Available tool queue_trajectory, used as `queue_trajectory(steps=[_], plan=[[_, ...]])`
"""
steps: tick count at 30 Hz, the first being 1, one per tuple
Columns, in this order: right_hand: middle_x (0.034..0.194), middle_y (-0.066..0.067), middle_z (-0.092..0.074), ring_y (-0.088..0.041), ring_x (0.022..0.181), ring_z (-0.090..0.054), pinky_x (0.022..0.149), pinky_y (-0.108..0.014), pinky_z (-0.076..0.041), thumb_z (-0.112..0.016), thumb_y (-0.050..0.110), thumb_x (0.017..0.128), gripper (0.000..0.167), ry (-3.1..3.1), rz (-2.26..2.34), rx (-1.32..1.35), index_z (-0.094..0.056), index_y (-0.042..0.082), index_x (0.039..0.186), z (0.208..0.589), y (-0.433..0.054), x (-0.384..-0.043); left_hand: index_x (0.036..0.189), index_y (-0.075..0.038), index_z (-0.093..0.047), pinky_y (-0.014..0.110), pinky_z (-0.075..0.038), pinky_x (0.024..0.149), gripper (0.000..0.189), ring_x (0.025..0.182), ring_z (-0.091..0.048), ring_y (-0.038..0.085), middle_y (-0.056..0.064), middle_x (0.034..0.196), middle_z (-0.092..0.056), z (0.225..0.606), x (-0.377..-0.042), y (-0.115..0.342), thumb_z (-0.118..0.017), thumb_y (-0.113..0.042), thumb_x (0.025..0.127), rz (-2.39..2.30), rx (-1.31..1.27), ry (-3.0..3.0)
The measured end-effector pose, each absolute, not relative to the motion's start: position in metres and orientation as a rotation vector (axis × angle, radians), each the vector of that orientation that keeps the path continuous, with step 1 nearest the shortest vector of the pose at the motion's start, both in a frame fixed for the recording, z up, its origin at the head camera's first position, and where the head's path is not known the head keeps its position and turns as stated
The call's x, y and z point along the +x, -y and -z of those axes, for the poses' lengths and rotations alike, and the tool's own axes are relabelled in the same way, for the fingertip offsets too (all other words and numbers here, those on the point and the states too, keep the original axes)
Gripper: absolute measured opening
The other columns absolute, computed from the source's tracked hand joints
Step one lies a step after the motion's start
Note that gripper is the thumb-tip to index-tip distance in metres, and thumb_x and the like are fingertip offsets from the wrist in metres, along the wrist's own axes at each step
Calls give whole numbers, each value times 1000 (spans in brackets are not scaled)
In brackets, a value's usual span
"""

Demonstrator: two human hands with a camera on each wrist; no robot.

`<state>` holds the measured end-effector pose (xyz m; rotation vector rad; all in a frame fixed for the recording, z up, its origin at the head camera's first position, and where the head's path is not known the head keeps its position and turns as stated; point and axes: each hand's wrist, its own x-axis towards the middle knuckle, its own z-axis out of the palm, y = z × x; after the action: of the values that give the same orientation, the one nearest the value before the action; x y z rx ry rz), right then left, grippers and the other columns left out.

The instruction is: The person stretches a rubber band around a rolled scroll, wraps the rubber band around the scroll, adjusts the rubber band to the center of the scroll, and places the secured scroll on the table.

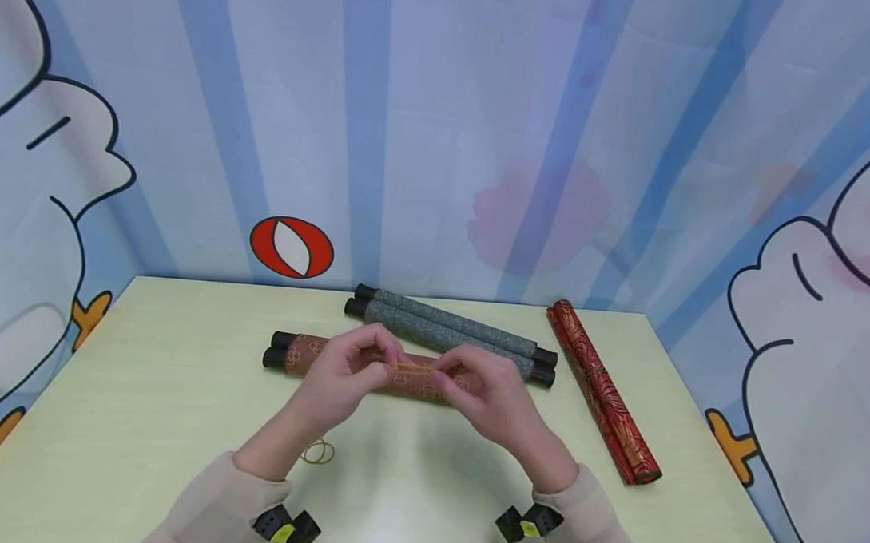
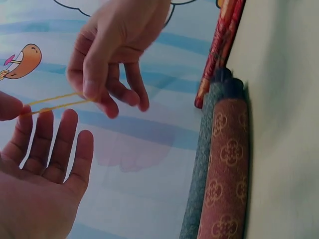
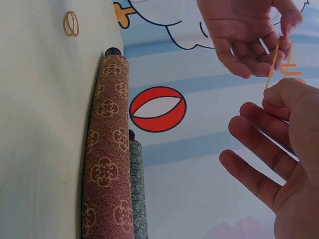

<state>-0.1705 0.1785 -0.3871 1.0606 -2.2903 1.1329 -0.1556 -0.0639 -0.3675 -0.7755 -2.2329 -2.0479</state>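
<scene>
A yellow rubber band [image 1: 413, 368] is stretched between my two hands, above a brown patterned double scroll [image 1: 420, 387] with black rod ends. My left hand [image 1: 348, 372] pinches one end of the band between thumb and index finger. At the other end, my right hand [image 1: 484, 389] pinches it the same way. In the left wrist view the band [image 2: 60, 103] shows as two taut strands, the remaining fingers spread loosely. The scroll [image 3: 105, 149] lies on the table below the hands, its middle partly hidden by them in the head view.
Behind the brown scroll lies a grey-green double scroll [image 1: 447, 328] with black ends. A red and gold roll [image 1: 603, 393] lies at the right, slanting toward the front. More rubber bands [image 1: 318, 452] rest on the pale table [image 1: 186, 407] near my left wrist. A printed curtain [image 1: 439, 144] stands behind.
</scene>
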Motion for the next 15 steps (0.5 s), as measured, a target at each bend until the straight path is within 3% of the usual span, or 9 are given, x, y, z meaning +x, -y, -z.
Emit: queue_trajectory(steps=[6, 10, 15], plan=[[97, -4, -76, -15, 86, -74, 73, -31, -64, -74, -2, 97, 12, 2323, -1159, 1062, -75, 7, 105, 392, -175, -171, 99, 4, -60, 30, -54, 91, 8, 102, -60, 24, 6, 102, -64, 366, -152, 60, -52, 3, 100, 2238, -747, 2176], [98, -3, -77, -15, 86, -73, 74, -30, -64, -73, 0, 98, 11, 2350, -1192, 1035, -75, 8, 105, 392, -175, -171, 96, -6, -61, 30, -57, 92, 14, 95, -64, 18, 1, 98, -64, 367, -150, 59, -52, 2, 102, 2384, -784, 2069], [100, -6, -77, -19, 89, -75, 79, -32, -65, -72, 0, 100, 8, 2385, -1307, 1010, -75, 6, 106, 391, -173, -171, 94, -17, -64, 29, -60, 84, 26, 83, -66, 14, -2, 93, -67, 370, -150, 56, -49, 3, 101, 2495, -940, 1910]])
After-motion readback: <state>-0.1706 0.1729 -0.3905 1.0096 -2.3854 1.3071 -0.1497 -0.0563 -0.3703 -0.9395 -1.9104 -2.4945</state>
